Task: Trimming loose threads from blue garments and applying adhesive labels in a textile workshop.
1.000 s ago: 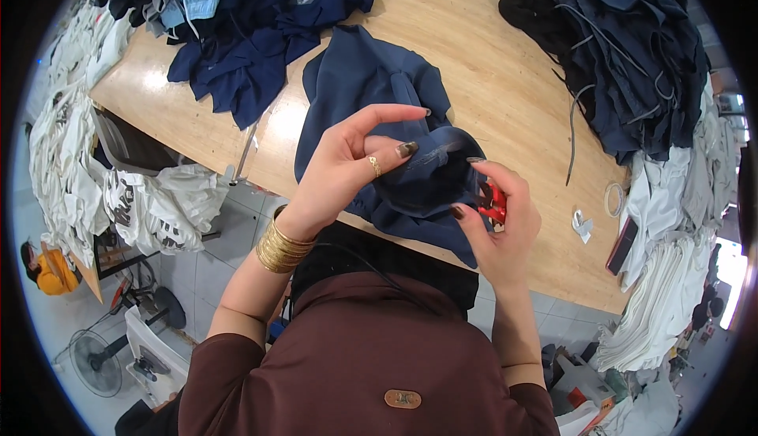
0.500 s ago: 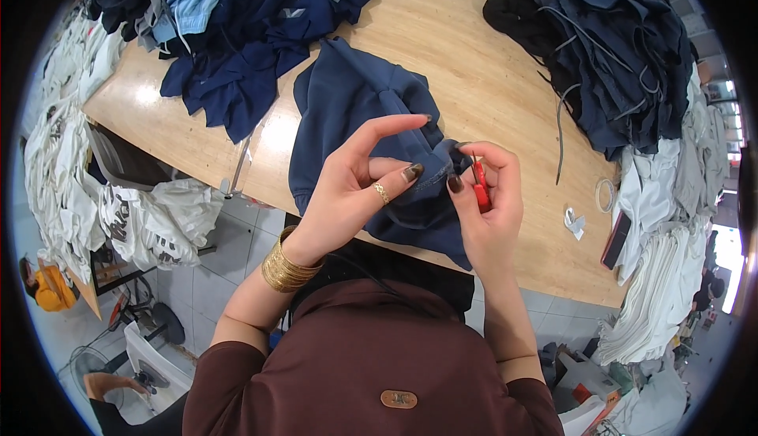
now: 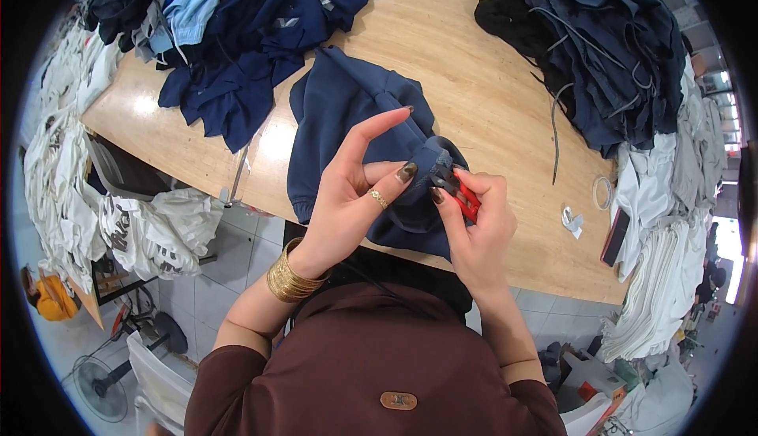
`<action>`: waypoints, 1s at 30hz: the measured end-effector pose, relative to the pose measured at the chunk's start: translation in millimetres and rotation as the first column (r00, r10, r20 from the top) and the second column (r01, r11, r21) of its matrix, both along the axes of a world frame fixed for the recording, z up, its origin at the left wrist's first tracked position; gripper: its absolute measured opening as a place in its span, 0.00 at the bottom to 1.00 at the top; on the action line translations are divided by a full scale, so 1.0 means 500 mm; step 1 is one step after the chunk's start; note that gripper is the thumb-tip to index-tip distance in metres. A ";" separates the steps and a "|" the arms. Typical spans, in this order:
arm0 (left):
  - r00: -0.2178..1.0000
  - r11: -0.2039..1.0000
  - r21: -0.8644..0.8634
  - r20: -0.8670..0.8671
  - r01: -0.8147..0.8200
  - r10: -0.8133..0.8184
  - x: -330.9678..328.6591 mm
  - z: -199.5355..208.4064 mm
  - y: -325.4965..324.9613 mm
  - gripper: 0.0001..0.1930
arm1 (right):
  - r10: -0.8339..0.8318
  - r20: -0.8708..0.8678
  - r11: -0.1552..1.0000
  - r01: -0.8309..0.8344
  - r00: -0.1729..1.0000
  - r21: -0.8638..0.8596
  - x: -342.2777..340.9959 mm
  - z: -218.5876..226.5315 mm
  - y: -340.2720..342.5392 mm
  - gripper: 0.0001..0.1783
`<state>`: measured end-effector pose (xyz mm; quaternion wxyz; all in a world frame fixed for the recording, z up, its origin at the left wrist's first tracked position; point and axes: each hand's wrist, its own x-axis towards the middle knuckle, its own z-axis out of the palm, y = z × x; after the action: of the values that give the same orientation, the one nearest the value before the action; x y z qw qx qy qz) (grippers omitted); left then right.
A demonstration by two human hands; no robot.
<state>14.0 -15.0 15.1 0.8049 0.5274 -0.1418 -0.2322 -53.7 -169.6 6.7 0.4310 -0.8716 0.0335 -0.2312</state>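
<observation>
A dark blue garment (image 3: 335, 108) lies bunched on the table in front of me, with one seamed edge raised between my hands. My left hand (image 3: 347, 191) pinches that edge between the thumb and the curled fingers, its index finger stretched out over the cloth. Closed in my right hand (image 3: 483, 231) is a pair of red-handled thread snips (image 3: 467, 199), their dark blades against the seamed edge. My right fingertips partly hide the snips.
Dark navy clothes (image 3: 237, 57) are heaped at the far left of the wooden table (image 3: 442, 49), and dark corded garments (image 3: 608, 49) at the far right. White cloth stacks (image 3: 655, 294) line the right side. A small dark red box (image 3: 616, 239) lies near the right edge.
My right hand has come left and turned, bringing the snips from beside the cloth onto its seamed edge. My left hand keeps its hold.
</observation>
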 end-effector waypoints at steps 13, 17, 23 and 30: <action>0.998 1.000 0.008 -0.062 0.017 -0.016 -0.005 -0.003 0.001 0.27 | -0.027 0.029 0.996 0.029 0.999 -0.080 0.003 0.004 -0.001 0.12; 0.998 1.000 -0.004 -0.065 0.024 -0.025 -0.003 -0.003 0.005 0.27 | -0.152 -0.037 0.947 0.156 0.988 0.281 0.005 -0.011 -0.018 0.10; 0.993 0.990 0.081 -0.016 -0.116 0.117 0.016 0.001 0.034 0.28 | -0.297 -0.108 0.920 0.315 0.949 0.233 -0.004 0.024 -0.107 0.09; 0.980 0.945 0.291 0.172 -0.148 0.100 0.023 -0.040 0.055 0.22 | -0.140 -0.239 0.990 0.128 0.961 -0.065 -0.035 -0.051 -0.133 0.07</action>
<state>25.4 12.5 -5.1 0.7143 0.6686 -0.1330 -0.1584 -71.1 -236.0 -18.9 0.3854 -0.8993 0.1393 -0.1524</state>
